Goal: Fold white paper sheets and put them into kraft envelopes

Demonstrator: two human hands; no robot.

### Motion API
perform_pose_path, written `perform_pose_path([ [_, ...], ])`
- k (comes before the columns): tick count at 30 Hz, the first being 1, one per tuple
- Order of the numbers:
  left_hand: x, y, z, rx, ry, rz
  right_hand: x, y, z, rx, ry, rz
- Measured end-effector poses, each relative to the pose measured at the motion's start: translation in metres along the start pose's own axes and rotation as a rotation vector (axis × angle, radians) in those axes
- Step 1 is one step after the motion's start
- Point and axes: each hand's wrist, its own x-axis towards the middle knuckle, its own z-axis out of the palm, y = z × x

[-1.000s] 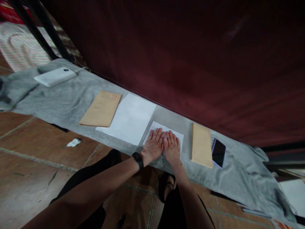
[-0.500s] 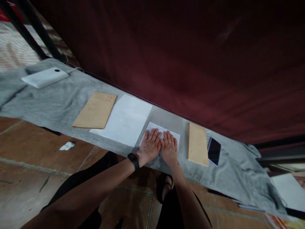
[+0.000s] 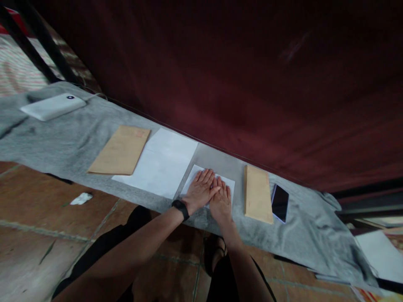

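Both palms lie flat on a small white sheet of paper point(image 3: 192, 174), which looks folded, on a grey cloth-covered surface. My left hand point(image 3: 201, 191) has its fingers stretched out, and its thumb crosses over the edge of my right hand point(image 3: 221, 199). The right hand's fingers also point forward, flat on the paper. Much of the sheet is hidden under the hands. To the left lies a larger stack or sheet of white paper point(image 3: 163, 163), partly under a brown envelope point(image 3: 121, 151). Right of my hands rests a pile of brown envelopes point(image 3: 258, 195).
A dark-screened phone point(image 3: 280, 203) lies beside the right envelopes. At the far left is a white power bank or similar device point(image 3: 53, 107) with a cable. A dark red curtain point(image 3: 220, 84) hangs behind the grey cloth point(image 3: 302, 243). Crumpled tissue point(image 3: 81, 199) lies on the tiled floor.
My left hand has shifted right on the small sheet, so its thumb now overlaps my right hand. Earlier the two hands lay side by side. The view has moved slightly.
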Motion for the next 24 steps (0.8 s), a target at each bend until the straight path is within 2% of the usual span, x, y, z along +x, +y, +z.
perform_pose_path([
  [9,-0.003,-0.009,-0.008,0.067,-0.02,-0.044,-0.001,0.004,0.004,0.036,0.052,0.024],
  [16,-0.008,-0.018,-0.006,0.108,-0.029,-0.054,-0.005,0.012,0.006,0.021,0.093,0.033],
  [24,-0.019,-0.022,-0.01,0.085,-0.013,-0.077,-0.011,0.027,0.01,-0.026,0.128,0.001],
])
